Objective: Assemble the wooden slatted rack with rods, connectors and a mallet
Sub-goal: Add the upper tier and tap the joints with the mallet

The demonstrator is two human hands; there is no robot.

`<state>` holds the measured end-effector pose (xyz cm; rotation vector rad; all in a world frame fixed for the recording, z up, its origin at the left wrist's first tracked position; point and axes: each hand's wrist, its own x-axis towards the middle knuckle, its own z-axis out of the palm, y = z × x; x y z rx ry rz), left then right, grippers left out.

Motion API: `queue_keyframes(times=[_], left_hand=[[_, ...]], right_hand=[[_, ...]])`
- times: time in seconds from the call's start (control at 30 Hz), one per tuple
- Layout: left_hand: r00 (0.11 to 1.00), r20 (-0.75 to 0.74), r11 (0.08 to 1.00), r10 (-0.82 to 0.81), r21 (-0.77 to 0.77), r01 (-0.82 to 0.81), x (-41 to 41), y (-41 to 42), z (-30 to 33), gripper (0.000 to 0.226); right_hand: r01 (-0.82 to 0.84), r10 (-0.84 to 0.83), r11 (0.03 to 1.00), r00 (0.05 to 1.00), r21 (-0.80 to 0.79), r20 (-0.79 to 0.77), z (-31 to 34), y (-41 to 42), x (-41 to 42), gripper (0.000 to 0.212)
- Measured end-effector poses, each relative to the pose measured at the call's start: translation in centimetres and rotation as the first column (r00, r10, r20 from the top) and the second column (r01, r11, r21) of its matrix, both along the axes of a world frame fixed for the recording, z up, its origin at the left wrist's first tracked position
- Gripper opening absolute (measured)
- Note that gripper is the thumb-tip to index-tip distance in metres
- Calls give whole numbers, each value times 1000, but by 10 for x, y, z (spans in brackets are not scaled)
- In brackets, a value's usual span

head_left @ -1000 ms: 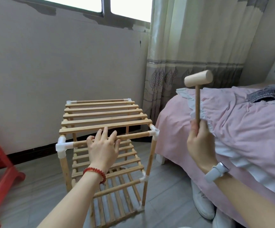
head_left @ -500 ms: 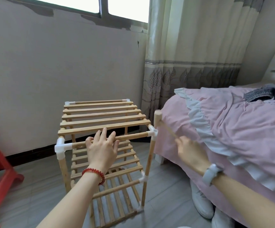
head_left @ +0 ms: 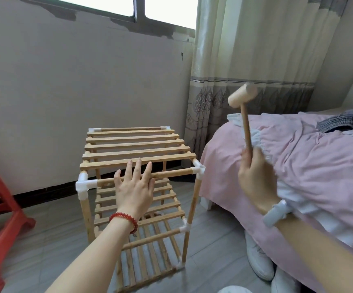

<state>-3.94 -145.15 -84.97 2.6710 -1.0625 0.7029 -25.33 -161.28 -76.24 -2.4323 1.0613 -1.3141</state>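
The floor carried everything. The pink-covered bed ran along the floor's right edge, just beside the wooden slatted rack, leaving a narrow gap; a red plastic stool stood well apart at the left edge. The rack stood upright, slats running left to right. The left hand rested on the near top rod, fingers straight and spread. The right hand had its fingers curled round the wooden mallet, handle near upright, head above the bed's corner.
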Motion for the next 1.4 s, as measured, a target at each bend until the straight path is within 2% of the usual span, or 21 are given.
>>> queue_keyframes(times=[0.1,0.17,0.27,0.3,0.4,0.43,0.53,0.6,0.63,0.7,0.73,0.8,0.9,0.93,0.97,1.03,1.07,1.17,1.23,1.33,1.4], left_hand=[[1000,-15,1000,4,11,-4,-2,1,-2,55],[1000,-25,1000,-8,11,9,-4,3,-4,56],[1000,-30,1000,3,28,-2,-2,2,0,56],[999,-37,1000,5,27,-4,-2,2,1,56],[999,-40,1000,-6,28,7,-4,5,1,56],[999,-47,999,-5,39,7,-5,6,0,57],[999,-38,999,-3,50,5,-5,8,2,57],[999,-38,999,-1,42,2,-5,6,4,57],[999,-42,999,-3,38,4,-7,5,3,57],[999,-46,999,-9,51,12,-8,4,3,57],[999,-51,998,-10,58,13,-10,5,3,57],[999,-49,998,-10,59,13,-10,7,2,57],[999,-46,999,-11,37,13,-8,6,4,58],[998,-54,999,-13,34,15,-9,5,4,59],[998,-58,999,-13,38,16,-10,4,4,59],[997,-77,998,-21,52,25,-11,5,5,60],[994,-101,998,-47,43,51,-11,6,7,59],[967,-143,970,-211,-154,188,-8,12,15,49],[951,-79,897,-299,-362,252,-7,27,19,41],[989,50,840,-142,-522,147,-1,57,19,39],[994,-105,835,-7,-548,-52,8,85,19,47]], right_hand=[[26,90,976,858,217,-506,-52,5,-2,30],[25,76,971,913,240,-402,-38,-2,-7,33],[35,-36,998,999,48,19,3,3,-9,31],[59,-59,998,998,24,17,3,9,-10,30],[35,73,978,864,204,-499,-38,19,-6,30],[43,111,965,826,258,-552,-39,18,-8,31],[14,17,984,985,177,-170,-4,6,-9,31],[30,-37,992,998,122,52,7,11,-8,32],[53,-53,984,999,169,-5,0,14,-6,33],[78,39,956,921,283,-386,-29,17,0,34],[73,81,951,879,300,-471,-36,15,-1,33],[44,36,972,944,232,-329,-22,7,-5,32],[17,-27,996,993,84,117,9,11,-5,30],[26,-35,995,995,93,96,4,14,-4,29],[31,-21,987,998,155,-63,-10,18,-1,29],[67,104,944,868,323,-485,-43,24,-1,32],[64,141,935,837,349,-529,-49,23,-3,32],[-120,195,940,957,320,-214,-31,16,3,29],[-281,308,918,949,282,-59,-20,26,11,25],[-409,475,839,872,358,-116,-27,55,24,24],[-445,559,810,782,381,-276,-27,78,40,27]])
